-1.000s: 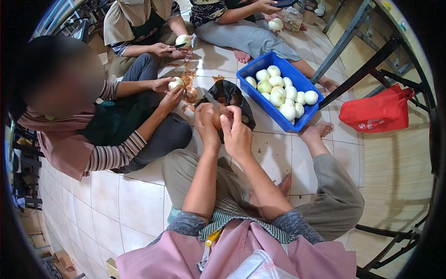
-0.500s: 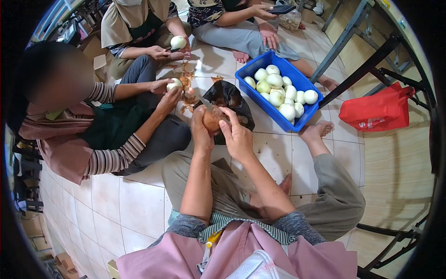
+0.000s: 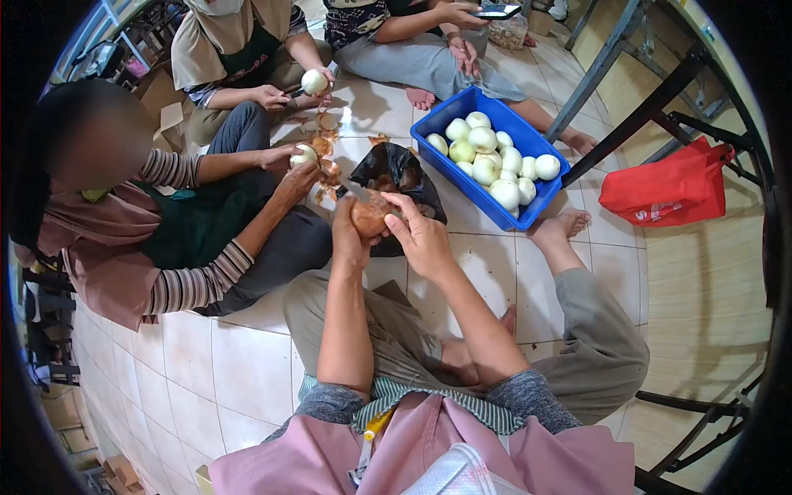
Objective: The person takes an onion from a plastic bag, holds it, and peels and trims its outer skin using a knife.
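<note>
Between my two hands is a brown unpeeled onion (image 3: 369,217), held over my lap. My left hand (image 3: 349,237) is wrapped round its left side. The fingers of my right hand (image 3: 419,237) press on its right side. A knife blade (image 3: 358,191) shows at the onion's upper left; its handle is hard to make out. Just beyond my hands lies an open black plastic bag (image 3: 402,167) with brown things inside. To its right, a blue crate (image 3: 538,216) holds several peeled white onions (image 3: 483,139).
A co-worker at the left holds a peeled onion (image 3: 304,155); another behind holds an onion (image 3: 314,82) and a knife. A third person holds a phone (image 3: 497,11). Onion skins (image 3: 322,144) litter the tiled floor. A red bag (image 3: 665,186) is at the right, by metal table legs (image 3: 643,116).
Both hands and the brown onion have shifted slightly left and the onion shows more plainly. The third person's onion is out of sight, and that person's lower hand now rests at the leg.
</note>
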`<move>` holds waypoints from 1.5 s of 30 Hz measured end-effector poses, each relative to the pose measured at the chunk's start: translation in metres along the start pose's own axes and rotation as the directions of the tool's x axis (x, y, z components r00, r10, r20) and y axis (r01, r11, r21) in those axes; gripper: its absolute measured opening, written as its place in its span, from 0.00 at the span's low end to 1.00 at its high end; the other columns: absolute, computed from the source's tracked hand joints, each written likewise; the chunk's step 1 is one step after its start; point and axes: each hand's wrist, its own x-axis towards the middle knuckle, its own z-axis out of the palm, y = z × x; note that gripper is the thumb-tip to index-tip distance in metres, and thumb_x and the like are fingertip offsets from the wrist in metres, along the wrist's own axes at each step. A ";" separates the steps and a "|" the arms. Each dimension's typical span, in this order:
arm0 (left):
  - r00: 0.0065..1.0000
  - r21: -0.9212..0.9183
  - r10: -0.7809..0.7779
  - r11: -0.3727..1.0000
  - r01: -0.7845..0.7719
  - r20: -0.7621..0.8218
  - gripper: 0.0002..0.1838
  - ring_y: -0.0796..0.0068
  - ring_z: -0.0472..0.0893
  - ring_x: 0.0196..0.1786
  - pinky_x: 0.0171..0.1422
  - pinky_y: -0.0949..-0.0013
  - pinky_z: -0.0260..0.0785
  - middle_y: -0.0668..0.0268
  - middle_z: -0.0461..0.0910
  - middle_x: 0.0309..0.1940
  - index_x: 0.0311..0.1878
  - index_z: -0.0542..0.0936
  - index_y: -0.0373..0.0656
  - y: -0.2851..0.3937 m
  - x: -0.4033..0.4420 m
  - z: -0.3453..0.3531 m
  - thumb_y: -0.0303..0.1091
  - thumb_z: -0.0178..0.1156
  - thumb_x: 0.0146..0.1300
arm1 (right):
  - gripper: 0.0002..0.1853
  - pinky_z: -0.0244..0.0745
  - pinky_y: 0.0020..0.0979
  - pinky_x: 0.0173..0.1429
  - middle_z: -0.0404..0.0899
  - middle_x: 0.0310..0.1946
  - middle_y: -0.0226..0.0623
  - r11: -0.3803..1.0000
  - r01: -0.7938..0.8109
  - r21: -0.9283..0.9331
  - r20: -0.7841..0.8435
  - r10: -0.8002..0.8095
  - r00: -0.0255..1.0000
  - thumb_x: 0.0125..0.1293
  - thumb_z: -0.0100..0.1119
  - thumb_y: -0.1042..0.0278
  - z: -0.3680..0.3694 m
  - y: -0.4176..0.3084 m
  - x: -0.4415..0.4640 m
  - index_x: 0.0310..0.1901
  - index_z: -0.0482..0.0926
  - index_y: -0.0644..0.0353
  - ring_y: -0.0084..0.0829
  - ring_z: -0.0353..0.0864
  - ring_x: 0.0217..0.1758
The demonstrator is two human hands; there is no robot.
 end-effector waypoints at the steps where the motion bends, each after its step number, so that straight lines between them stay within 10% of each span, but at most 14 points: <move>1: 1.000 -0.021 -0.024 0.999 0.024 0.018 0.27 0.75 0.79 0.22 0.16 0.77 0.62 0.65 0.81 0.29 0.46 0.77 0.43 0.004 -0.002 -0.001 0.58 0.42 0.73 | 0.21 0.79 0.46 0.41 0.86 0.38 0.44 0.999 0.042 0.029 0.014 -0.042 0.999 0.77 0.49 0.52 -0.005 -0.002 0.000 0.69 0.69 0.38 0.48 0.87 0.38; 22: 0.974 -0.092 -0.120 0.986 0.140 0.190 0.31 0.70 0.77 0.21 0.14 0.78 0.59 0.60 0.81 0.29 0.49 0.77 0.41 0.001 -0.004 -0.002 0.62 0.40 0.72 | 0.18 0.81 0.40 0.41 0.86 0.43 0.42 0.977 0.101 -0.187 0.022 -0.098 0.995 0.75 0.52 0.52 -0.024 -0.014 0.005 0.63 0.76 0.41 0.44 0.87 0.40; 26: 0.953 -0.072 -0.161 0.980 0.185 0.258 0.31 0.70 0.79 0.23 0.16 0.78 0.60 0.60 0.82 0.32 0.51 0.78 0.42 -0.006 0.001 -0.004 0.63 0.46 0.69 | 0.18 0.74 0.32 0.34 0.82 0.34 0.34 0.925 -0.129 0.358 0.053 0.118 0.992 0.77 0.51 0.51 -0.012 0.015 0.008 0.60 0.76 0.50 0.32 0.80 0.30; 30: 0.967 -0.196 -0.139 0.964 0.182 0.214 0.29 0.67 0.83 0.31 0.26 0.72 0.75 0.60 0.84 0.37 0.55 0.78 0.43 -0.011 0.002 0.008 0.60 0.48 0.70 | 0.13 0.44 0.16 0.17 0.62 0.20 0.18 0.243 -0.503 0.830 0.415 0.333 0.846 0.78 0.50 0.50 -0.027 0.010 0.011 0.47 0.75 0.50 0.09 0.50 0.15; 41: 0.975 -0.028 -0.174 0.983 0.179 0.135 0.26 0.74 0.85 0.40 0.42 0.67 0.81 0.68 0.85 0.41 0.55 0.79 0.45 -0.013 0.017 -0.006 0.59 0.54 0.70 | 0.11 0.48 0.16 0.17 0.66 0.20 0.20 0.268 -0.505 0.821 0.390 0.383 0.837 0.77 0.52 0.51 -0.016 0.017 0.015 0.45 0.75 0.48 0.10 0.54 0.14; 45: 0.980 0.041 -0.196 0.980 0.194 0.042 0.29 0.68 0.83 0.32 0.32 0.70 0.77 0.60 0.83 0.36 0.52 0.78 0.41 -0.007 0.007 -0.002 0.60 0.57 0.66 | 0.11 0.49 0.16 0.17 0.65 0.19 0.18 0.330 -0.372 0.867 0.149 0.540 0.828 0.77 0.51 0.49 -0.040 0.046 0.029 0.45 0.71 0.45 0.10 0.56 0.14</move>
